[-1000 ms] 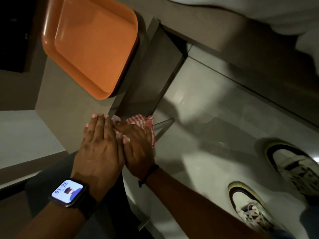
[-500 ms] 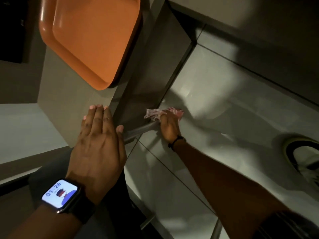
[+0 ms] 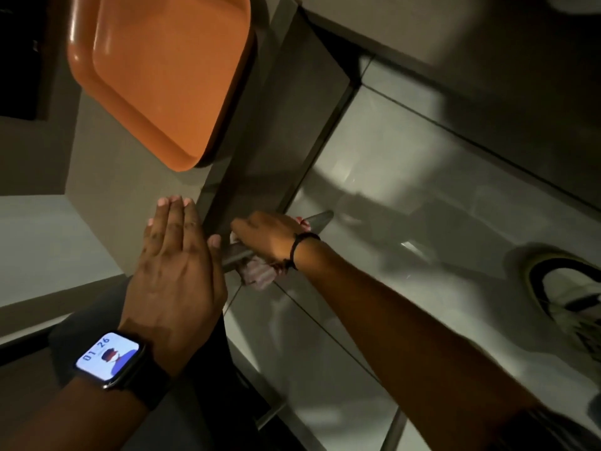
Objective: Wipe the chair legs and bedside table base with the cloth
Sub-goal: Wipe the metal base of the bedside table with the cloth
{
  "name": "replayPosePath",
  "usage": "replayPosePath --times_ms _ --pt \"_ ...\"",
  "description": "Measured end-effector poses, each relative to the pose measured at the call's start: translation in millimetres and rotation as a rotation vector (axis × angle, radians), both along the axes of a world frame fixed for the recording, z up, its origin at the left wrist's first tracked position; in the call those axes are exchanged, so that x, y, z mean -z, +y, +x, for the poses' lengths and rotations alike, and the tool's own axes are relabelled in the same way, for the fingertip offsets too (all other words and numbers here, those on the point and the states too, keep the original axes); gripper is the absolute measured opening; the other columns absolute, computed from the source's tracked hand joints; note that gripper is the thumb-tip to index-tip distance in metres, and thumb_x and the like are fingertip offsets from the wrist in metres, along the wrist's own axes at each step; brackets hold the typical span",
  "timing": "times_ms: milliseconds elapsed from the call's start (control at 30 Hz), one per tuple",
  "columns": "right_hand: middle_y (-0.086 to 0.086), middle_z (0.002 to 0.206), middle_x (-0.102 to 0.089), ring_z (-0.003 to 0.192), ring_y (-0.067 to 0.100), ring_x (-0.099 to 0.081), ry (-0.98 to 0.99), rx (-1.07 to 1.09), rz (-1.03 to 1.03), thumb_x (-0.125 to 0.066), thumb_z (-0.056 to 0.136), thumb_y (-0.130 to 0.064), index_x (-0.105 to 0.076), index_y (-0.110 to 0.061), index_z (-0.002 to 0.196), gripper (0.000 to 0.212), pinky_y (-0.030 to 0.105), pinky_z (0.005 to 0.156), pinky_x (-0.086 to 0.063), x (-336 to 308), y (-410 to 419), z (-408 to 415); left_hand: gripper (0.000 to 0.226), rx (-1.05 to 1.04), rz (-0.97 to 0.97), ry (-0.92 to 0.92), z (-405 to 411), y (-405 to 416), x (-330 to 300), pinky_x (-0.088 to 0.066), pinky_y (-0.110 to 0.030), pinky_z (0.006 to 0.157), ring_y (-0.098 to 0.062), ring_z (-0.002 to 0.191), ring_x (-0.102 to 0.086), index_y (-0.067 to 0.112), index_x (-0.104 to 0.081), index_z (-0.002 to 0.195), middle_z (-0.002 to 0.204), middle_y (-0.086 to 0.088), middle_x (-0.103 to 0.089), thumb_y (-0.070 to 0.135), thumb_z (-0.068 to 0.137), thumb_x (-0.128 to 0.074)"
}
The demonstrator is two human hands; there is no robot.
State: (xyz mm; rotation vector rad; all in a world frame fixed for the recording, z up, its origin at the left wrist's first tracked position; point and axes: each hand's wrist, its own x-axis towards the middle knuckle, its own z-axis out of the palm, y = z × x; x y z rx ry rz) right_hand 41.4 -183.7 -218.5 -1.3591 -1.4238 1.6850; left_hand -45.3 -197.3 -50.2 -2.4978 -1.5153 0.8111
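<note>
My right hand (image 3: 271,237) grips a red-and-white checked cloth (image 3: 258,273) wrapped around a grey metal chair leg (image 3: 320,219) that slants down to the tiled floor. Most of the cloth is hidden under the hand; a bunch of it hangs below the leg. My left hand (image 3: 174,265), with a smartwatch on its wrist, lies flat with fingers together on the corner of the grey bedside table top (image 3: 107,190), right beside the upper end of the leg. The table's dark side panel (image 3: 276,131) runs down to the floor just behind the leg.
An orange tray (image 3: 162,73) lies on the bedside table and overhangs its edge. Glossy grey floor tiles (image 3: 406,190) spread to the right. A white and black sneaker (image 3: 566,297) sits at the right edge. A second chair leg (image 3: 270,415) shows at the bottom.
My right hand slid the cloth down the chair leg toward the floor, then back up to near the top. The left hand stayed flat on the table corner.
</note>
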Motion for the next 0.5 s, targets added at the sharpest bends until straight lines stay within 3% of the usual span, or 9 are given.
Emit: replayPosePath --times_ms 33,100,167,200,267,367,433,500 --pt "0.007 0.104 -0.076 0.101 0.033 -0.071 -0.052 0.083 0.061 -0.043 0.109 -0.040 -0.073 -0.024 0.105 0.034 0.036 0.084 -0.046 -2.8 -8.6 -1.9 0.065 -0.007 0.000 -0.001 0.5 0.0 -0.3 -0.014 -0.050 0.125 -0.036 0.154 -0.014 -0.008 -0.023 0.152 0.160 -0.030 -0.025 0.035 0.103 -0.020" --pt "0.012 0.110 -0.081 0.106 0.034 -0.074 0.063 0.450 0.188 -0.045 0.109 -0.025 -0.078 -0.013 0.111 0.036 0.035 0.103 -0.048 -26.4 -39.5 -23.6 0.067 -0.014 -0.013 0.007 0.4 0.3 -1.6 -0.013 -0.048 0.126 -0.036 0.154 -0.013 -0.008 -0.022 0.153 0.161 -0.030 -0.023 0.035 0.102 -0.020" --pt "0.015 0.115 -0.078 0.109 0.036 -0.072 0.173 0.746 0.330 -0.042 0.108 -0.014 -0.076 -0.005 0.117 0.036 0.051 0.108 -0.050 -45.8 -63.4 -53.4 0.069 -0.011 -0.032 0.014 -0.8 1.5 -2.0 -0.012 -0.048 0.126 -0.035 0.154 -0.011 -0.007 -0.020 0.154 0.162 -0.029 -0.021 0.038 0.101 -0.017" --pt "0.013 0.121 -0.076 0.114 0.034 -0.070 0.217 0.793 0.380 -0.040 0.109 -0.013 -0.073 -0.006 0.123 0.037 0.054 0.107 -0.048 -44.1 -68.9 -61.6 0.070 -0.008 -0.033 0.012 -0.6 1.9 -2.2 -0.012 -0.048 0.126 -0.034 0.154 -0.010 -0.006 -0.020 0.154 0.162 -0.029 -0.021 0.039 0.101 -0.017" --pt "0.011 0.129 -0.073 0.123 0.033 -0.066 0.251 0.769 0.373 -0.040 0.108 -0.015 -0.071 -0.010 0.129 0.038 0.051 0.113 -0.044 -9.4 -68.5 -72.6 0.070 -0.019 -0.036 -0.004 0.2 1.6 -3.3 -0.009 -0.046 0.125 -0.031 0.154 -0.008 -0.003 -0.018 0.155 0.164 -0.026 -0.019 0.040 0.101 -0.016" --pt "0.007 0.133 -0.071 0.134 0.027 -0.060 -0.050 0.652 0.226 -0.045 0.108 -0.024 -0.073 -0.020 0.130 0.036 0.046 0.125 -0.035 89.9 -55.5 -76.0 0.071 -0.035 -0.039 -0.032 1.3 1.6 -3.4 -0.007 -0.042 0.125 -0.026 0.155 -0.006 0.000 -0.017 0.156 0.165 -0.022 -0.017 0.046 0.102 -0.012" --pt "-0.001 0.122 -0.074 0.127 0.022 -0.064 -0.303 0.403 0.079 -0.045 0.109 -0.033 -0.075 -0.035 0.109 0.030 0.043 0.120 -0.033 148.4 -35.5 -52.9 0.071 -0.018 -0.029 -0.038 -1.2 1.8 -0.9 -0.009 -0.044 0.125 -0.027 0.155 -0.008 0.000 -0.020 0.156 0.164 -0.022 -0.020 0.046 0.102 -0.012" --pt "0.008 0.120 -0.076 0.122 0.032 -0.066 -0.353 0.065 -0.138 -0.037 0.110 -0.035 -0.063 -0.035 0.081 0.039 0.046 0.117 -0.029 165.8 -10.2 -17.4 0.070 0.010 -0.006 -0.058 -3.8 2.1 1.2 -0.013 -0.047 0.125 -0.030 0.154 -0.012 -0.003 -0.024 0.154 0.162 -0.025 -0.024 0.044 0.103 -0.015"
